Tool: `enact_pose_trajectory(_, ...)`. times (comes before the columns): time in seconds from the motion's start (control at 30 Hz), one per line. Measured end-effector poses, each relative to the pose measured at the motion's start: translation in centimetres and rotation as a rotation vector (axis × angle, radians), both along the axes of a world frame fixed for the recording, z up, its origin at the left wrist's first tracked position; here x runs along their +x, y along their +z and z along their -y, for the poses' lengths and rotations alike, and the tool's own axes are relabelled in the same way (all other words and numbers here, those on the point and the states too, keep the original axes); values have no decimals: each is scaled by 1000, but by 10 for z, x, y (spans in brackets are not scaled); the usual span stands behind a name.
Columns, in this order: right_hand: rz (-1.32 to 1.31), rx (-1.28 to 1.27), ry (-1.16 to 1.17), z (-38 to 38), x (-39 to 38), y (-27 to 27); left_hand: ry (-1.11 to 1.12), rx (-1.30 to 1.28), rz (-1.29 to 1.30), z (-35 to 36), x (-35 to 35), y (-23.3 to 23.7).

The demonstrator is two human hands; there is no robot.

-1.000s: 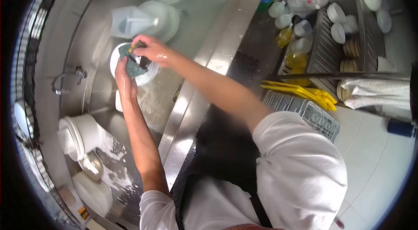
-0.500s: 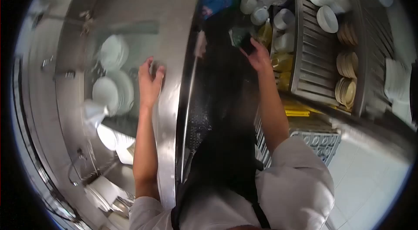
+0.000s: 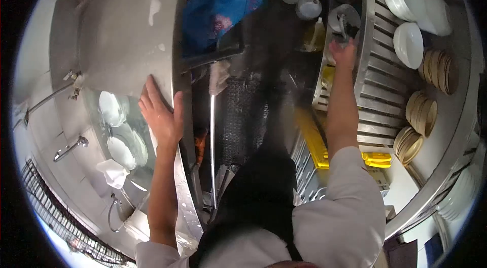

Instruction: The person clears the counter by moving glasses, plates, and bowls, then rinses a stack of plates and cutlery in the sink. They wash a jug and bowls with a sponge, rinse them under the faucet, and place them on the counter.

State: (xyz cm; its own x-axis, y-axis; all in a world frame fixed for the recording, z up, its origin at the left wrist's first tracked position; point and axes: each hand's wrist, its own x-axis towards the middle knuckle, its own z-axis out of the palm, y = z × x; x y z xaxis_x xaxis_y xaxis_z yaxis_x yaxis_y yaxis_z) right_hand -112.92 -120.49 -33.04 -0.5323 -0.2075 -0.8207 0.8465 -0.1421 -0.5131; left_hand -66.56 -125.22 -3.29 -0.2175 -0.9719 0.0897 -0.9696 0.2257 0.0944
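The small dark object [image 3: 348, 28] is seen at the far side of the counter, set in or against a round pale cup [image 3: 339, 14], just beyond the fingertips of the right hand [image 3: 344, 55]. It lies straight ahead of that hand, along the line of the outstretched forearm. Its long axis appears to run the same way, pointing away from the person, though it is too small and dark for this to be told surely. The right hand is much the nearer. Its fingers are extended toward the object and touch or nearly touch it, but whether a grip is closed on it cannot be told.

The left hand [image 3: 161, 115] is well apart, laid flat with fingers spread on the stainless steel sink rim [image 3: 178, 72], and nothing is held in it. White plates [image 3: 122, 151] are seen in the sink water beside it. A ribbed steel draining rack [image 3: 375, 90] with white bowls [image 3: 408, 44] stands just to the right of the right hand.
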Motion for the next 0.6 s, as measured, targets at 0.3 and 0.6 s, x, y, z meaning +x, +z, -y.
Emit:
enact_pose_trajectory(0.3,212,-258,668,-41,160,17,-97,55,-284,7,24,6)
enact_pose_trajectory(0.6,-466,-62,1366,-15,262,97,-450,185,48,-10,89,114)
